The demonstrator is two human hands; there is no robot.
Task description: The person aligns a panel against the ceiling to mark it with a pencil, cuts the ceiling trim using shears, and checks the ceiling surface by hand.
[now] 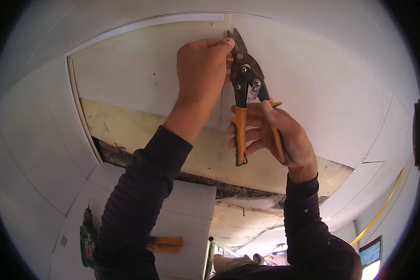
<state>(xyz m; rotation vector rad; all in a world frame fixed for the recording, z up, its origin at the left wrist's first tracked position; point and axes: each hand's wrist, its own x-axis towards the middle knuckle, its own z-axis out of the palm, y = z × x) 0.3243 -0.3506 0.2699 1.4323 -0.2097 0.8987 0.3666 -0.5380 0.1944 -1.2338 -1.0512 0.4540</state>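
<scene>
A wide white ceiling panel (140, 70) fills the upper view, its lower edge giving way to a bare yellowish strip and a dark gap. The left hand (201, 70) is pressed flat against the panel, fingers together, holding nothing, its fingertips touching the head of the tin snips (248, 88). The right hand (280, 135) has its grip closed around the orange handles, blades pointing up at the panel's seam. Lower left, a green power drill (87, 238) hangs beside a yellow-handled tool (168, 243).
</scene>
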